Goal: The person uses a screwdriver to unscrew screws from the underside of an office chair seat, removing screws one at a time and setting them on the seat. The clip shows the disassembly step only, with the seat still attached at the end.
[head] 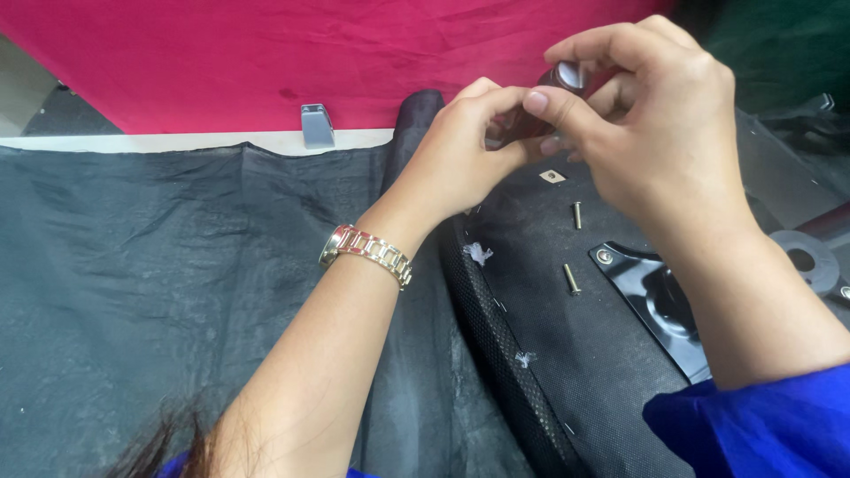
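both hands raised far right over black padded panel (531, 354). right hand (655, 124) pinching small dark cylinder w/ shiny cap (563, 78) betw. thumb + fingers; left hand (460, 159) gripping its lower end, gold watch (366, 251) on wrist. below: two screws (574, 279) and glossy black bracket (660, 301) lying on panel. grey cloth on tabletop (133, 265) left.

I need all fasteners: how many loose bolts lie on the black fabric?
2: upper bolt below the hands, lower bolt beside the black metal bracket. Others may be hidden under the hands.
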